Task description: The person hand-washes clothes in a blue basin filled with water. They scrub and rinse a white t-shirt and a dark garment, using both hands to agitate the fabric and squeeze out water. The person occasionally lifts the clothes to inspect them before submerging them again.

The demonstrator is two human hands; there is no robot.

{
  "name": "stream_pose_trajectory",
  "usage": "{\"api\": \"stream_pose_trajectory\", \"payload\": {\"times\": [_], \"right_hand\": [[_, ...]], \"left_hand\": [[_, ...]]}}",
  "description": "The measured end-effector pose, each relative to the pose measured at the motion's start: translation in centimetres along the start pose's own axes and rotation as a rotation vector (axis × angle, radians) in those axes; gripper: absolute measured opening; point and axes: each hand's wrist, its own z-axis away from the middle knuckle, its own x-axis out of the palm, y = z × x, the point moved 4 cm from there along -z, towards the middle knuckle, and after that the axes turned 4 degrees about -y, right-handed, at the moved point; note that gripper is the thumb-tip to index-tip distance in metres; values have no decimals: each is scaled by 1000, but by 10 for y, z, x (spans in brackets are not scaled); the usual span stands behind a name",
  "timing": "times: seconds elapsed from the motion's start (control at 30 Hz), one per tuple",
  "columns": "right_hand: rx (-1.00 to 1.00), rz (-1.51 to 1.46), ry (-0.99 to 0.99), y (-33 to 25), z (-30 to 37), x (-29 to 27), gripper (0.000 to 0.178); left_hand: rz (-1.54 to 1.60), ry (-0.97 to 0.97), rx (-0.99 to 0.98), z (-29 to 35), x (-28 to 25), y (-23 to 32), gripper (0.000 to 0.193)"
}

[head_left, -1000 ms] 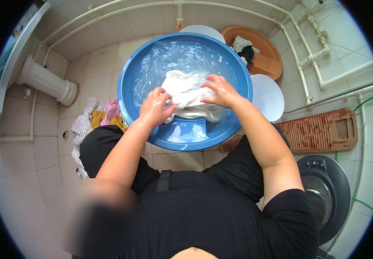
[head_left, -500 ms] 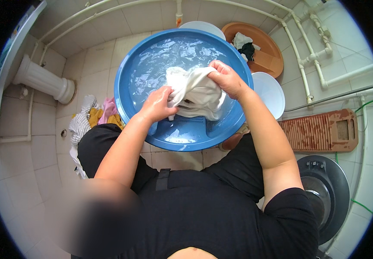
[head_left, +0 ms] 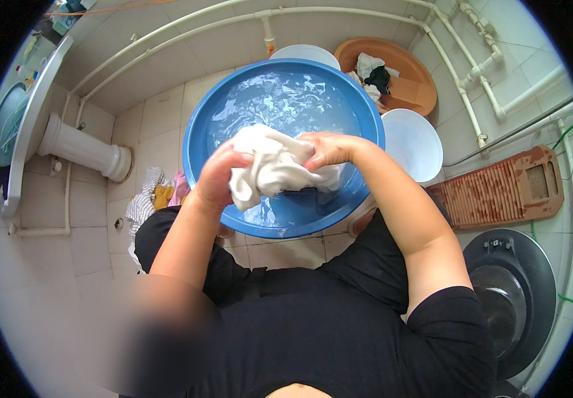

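Note:
A big round blue basin holding soapy water stands on the tiled floor in front of me. Above its near half I hold a wet white cloth, bunched up and lifted out of the water. My left hand grips the cloth's left side. My right hand grips its right side, fingers curled into the fabric. The two hands are close together, pressing the cloth between them.
A brown basin with clothes and two white basins sit behind and right of the blue one. A brown washboard lies at right, a dark round machine lid below it. Coloured clothes lie at left near a white sink pedestal.
The cloth has come up out of the water and is bunched tighter. Both hands have moved toward me and closer together over the basin's near edge.

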Motion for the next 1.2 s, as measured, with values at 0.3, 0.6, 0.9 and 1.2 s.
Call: {"api": "stream_pose_trajectory", "payload": {"times": [0.3, 0.6, 0.9, 1.2], "right_hand": [[37, -992, 43, -6, -3, -8, 34], [552, -271, 766, 153, -47, -42, 45], [620, 367, 523, 145, -112, -41, 44], [-185, -255, 830, 9, -134, 25, 24]], "left_hand": [[639, -211, 262, -21, -37, 22, 57], [395, 723, -425, -63, -157, -132, 36], [366, 849, 131, -76, -184, -120, 34], [673, 613, 105, -99, -203, -146, 39]]}}
